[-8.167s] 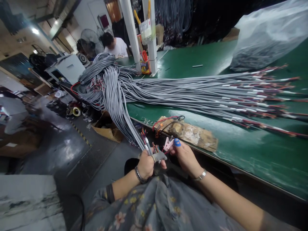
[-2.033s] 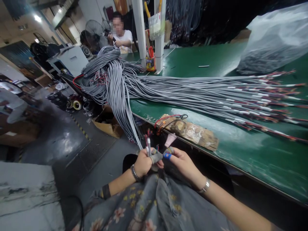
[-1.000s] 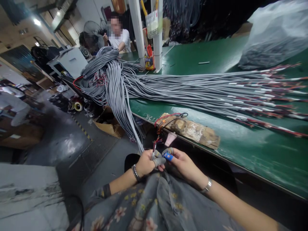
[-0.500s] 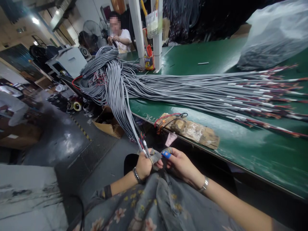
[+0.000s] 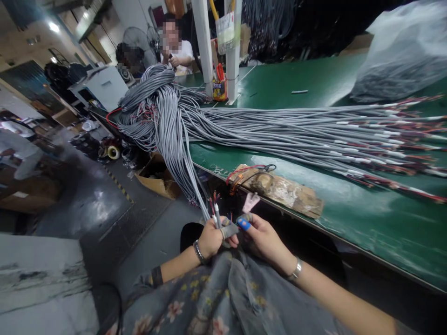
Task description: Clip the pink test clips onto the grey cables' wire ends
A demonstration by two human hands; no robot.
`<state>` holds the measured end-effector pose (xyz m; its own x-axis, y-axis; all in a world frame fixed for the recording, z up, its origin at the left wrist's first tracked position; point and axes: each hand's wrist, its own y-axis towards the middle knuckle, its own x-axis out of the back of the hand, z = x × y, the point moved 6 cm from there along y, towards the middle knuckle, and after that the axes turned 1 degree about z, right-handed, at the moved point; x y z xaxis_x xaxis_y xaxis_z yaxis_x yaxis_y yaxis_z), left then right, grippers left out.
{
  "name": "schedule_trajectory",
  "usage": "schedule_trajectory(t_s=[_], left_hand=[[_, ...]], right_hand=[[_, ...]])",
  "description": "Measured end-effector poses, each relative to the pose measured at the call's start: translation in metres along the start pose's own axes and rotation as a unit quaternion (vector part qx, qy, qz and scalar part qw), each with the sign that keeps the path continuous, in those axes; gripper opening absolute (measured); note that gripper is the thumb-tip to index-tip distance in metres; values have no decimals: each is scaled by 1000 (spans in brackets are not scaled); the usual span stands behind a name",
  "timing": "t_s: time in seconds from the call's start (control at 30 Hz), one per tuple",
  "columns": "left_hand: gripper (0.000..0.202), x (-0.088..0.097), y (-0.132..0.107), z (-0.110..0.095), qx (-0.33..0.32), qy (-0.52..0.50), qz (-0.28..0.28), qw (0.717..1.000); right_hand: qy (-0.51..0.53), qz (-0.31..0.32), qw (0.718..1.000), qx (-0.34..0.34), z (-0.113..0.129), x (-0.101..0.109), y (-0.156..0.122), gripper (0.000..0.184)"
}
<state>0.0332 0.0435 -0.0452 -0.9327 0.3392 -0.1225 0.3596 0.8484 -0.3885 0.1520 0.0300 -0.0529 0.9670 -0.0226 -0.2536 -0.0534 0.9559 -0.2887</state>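
My left hand [image 5: 213, 238] is closed around the ends of several grey cables [image 5: 217, 215], whose white sleeves and red and dark wire tips stick up above the fist. Grey tape wraps its thumb. Close beside it, my right hand [image 5: 263, 236] pinches with thumb and forefinger, a blue wrap on the thumb. Thin coloured wires [image 5: 230, 217] show between the hands; what the right fingertips hold is too small to make out. From my left hand the cables run up to a big grey cable bundle [image 5: 171, 111] lying over the table edge.
On the green table [image 5: 377, 237] lie a worn wooden board [image 5: 289, 193] with red and black leads, and fanned-out stripped cable ends [image 5: 384, 149]. A plastic bag [image 5: 401, 60] stands at the back right. Beyond the white post [image 5: 232, 60] sits a co-worker [image 5: 179, 53]. A cardboard box [image 5: 157, 179] is below.
The cable ends in my left hand now stand more upright, and coloured wires show between my hands. The view has shifted slightly. The co-worker's hands have moved.
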Motion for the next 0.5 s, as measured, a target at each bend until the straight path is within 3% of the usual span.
schedule_trajectory(t_s=[0.27, 0.43, 0.5], left_hand=[[45, 2, -1, -1, -4, -18, -37, 999], [44, 2, -4, -4, -15, -31, -25, 999], [43, 2, -5, -5, -17, -38, -23, 999]], right_hand=[[91, -20, 995, -30, -4, -2, -2, 41], [152, -96, 983, -46, -4, 16, 3, 32], [185, -98, 976, -62, -5, 23, 4, 32]])
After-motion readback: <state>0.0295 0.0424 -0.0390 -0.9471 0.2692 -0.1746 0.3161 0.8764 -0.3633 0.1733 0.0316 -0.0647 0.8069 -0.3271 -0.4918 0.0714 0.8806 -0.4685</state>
